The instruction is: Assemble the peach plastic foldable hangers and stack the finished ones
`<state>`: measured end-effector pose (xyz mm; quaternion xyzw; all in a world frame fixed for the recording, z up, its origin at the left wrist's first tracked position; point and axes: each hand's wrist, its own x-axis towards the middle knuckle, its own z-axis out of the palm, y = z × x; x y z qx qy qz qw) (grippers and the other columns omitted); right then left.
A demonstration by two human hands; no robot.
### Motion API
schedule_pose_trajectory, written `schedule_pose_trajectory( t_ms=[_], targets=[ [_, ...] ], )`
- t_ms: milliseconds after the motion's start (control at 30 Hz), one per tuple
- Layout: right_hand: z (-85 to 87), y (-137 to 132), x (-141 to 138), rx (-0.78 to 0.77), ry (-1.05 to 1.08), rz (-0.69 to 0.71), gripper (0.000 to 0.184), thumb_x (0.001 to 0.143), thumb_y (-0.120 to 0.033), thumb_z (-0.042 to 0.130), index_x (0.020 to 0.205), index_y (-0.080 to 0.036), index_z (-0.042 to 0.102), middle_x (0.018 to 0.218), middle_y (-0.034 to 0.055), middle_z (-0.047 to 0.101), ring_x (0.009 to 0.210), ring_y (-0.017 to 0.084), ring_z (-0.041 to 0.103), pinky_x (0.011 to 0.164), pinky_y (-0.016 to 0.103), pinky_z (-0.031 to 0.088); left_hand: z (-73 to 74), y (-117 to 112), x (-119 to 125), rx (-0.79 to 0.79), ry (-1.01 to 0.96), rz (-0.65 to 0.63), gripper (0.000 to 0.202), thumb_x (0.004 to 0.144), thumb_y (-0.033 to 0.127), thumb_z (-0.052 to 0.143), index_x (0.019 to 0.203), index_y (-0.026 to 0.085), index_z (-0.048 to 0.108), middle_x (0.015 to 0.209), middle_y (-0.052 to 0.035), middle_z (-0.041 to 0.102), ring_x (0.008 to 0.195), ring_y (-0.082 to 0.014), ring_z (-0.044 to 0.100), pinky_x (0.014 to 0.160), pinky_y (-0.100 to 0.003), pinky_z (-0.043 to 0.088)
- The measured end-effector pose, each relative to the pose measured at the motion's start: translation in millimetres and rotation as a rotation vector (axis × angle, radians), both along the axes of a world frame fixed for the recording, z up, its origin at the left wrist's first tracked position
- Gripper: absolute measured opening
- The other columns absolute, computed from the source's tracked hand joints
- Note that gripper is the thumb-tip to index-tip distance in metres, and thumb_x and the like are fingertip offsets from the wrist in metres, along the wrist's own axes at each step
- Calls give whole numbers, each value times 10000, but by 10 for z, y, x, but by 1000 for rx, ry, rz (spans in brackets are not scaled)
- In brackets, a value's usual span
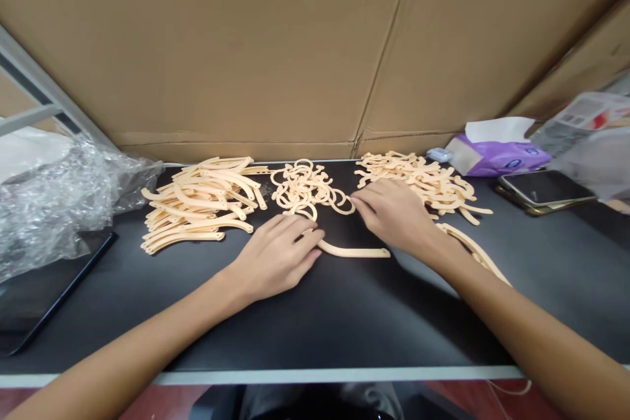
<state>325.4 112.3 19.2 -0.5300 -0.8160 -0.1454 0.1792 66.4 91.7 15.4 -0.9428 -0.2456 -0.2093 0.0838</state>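
My left hand (278, 254) is closed on one end of a curved beige plastic strip (354, 252), which lies on the black table with its free end, with a small hole, pointing right. Just behind those fingers is a pile of beige open ring-shaped pieces (300, 187). My right hand (391, 213) has its thumb and forefinger pinched at the pile's right edge, on a ring-shaped piece (344, 210); the exact grip is partly hidden. Behind this hand lies a heap of short wavy beige pieces (443, 184). A heap of longer curved strips (197, 203) sits to the left.
Joined beige pieces (475, 249) lie under my right forearm. Bubble wrap (73, 190) and a dark tablet (54, 289) are at left. At right stand a purple tissue pack (502, 154), a phone (546, 187) and plastic bags (590, 138). Cardboard (246, 46) walls the back.
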Motion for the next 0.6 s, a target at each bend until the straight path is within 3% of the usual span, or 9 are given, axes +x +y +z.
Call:
schedule_pose_trajectory(
  t_ms=[133,300,467,600],
  targets=[
    [78,-51,327,14,-38,-131,365,971,-216,436,787,-151,744,765,98,726,786,233,614,749,360,394,-87,-39,-108,-58,-122,34,185,970,189,554,1113,150,665,1036,-80,719,913,-198,657,820,-346,530],
    [149,31,668,-30,8,-153,272,905,-214,521,870,-151,783,832,108,741,819,239,611,764,372,420,-110,-72,-106,-80,-127,36,183,959,163,546,1090,155,674,1064,-93,717,928,-207,659,822,-360,527],
    [17,50,647,-127,-9,-9,284,875,-137,560,1005,-197,806,901,93,704,916,241,579,843,377,420,-113,-76,-94,-84,-88,88,213,964,180,533,1123,175,676,1125,-102,693,958,-214,638,819,-357,515],
    [-49,25,554,-154,-98,-18,288,898,-139,567,1045,-201,806,921,121,659,941,269,530,831,393,402,-106,-85,-100,-69,-2,160,225,976,237,536,1147,176,668,997,-79,715,862,-216,636,757,-361,474]
  ],
)
